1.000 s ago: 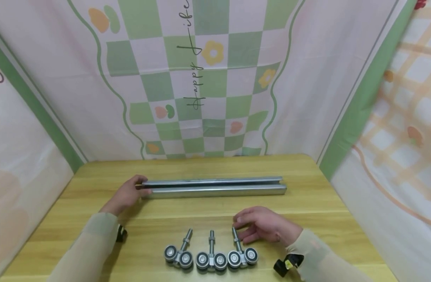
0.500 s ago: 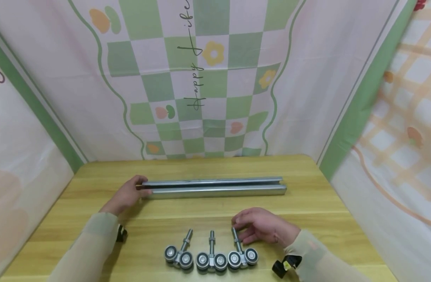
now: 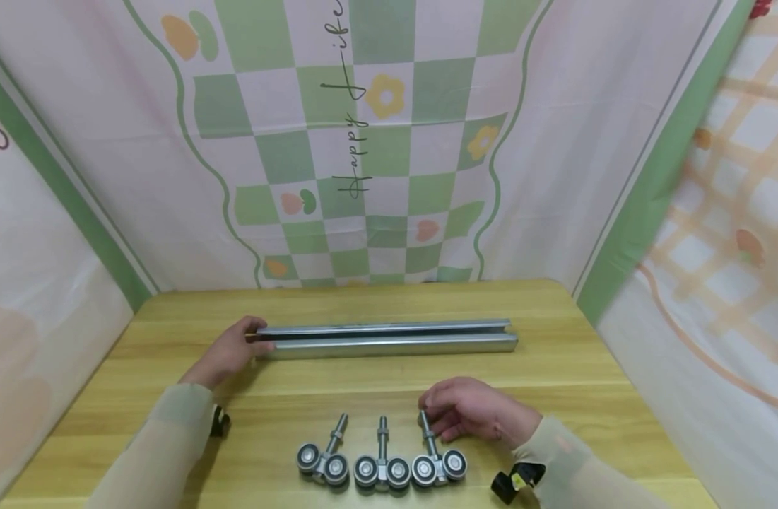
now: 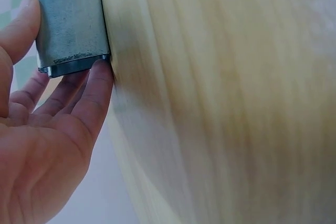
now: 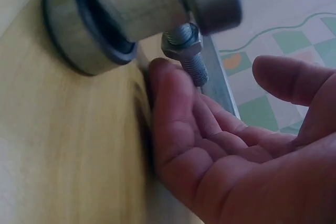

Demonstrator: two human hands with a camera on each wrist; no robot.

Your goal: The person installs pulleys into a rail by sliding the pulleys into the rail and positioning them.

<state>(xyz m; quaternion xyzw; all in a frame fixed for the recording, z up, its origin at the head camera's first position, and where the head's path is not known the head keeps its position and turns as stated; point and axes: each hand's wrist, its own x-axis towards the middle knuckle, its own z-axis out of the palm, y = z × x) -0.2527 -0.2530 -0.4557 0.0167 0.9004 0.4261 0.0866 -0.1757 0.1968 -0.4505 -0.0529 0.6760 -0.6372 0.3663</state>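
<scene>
A long silver metal rail with an open slot lies crosswise on the wooden table. My left hand grips its left end. In the left wrist view, the thumb rests along one side of the rail and fingertips reach its end. Three double-wheel rollers with threaded bolts stand in a row nearer me: a left roller, a middle roller and a right roller. Beside the right roller's bolt, my right hand has loosely bent fingers, with its thumb apart.
The wooden table reaches back to a patterned curtain with green and white checks. More curtains hang on the left and right. A black strap device sits on the right wrist.
My right hand has shifted slightly toward me beside the right roller's bolt. The left hand and the rail hold their places.
</scene>
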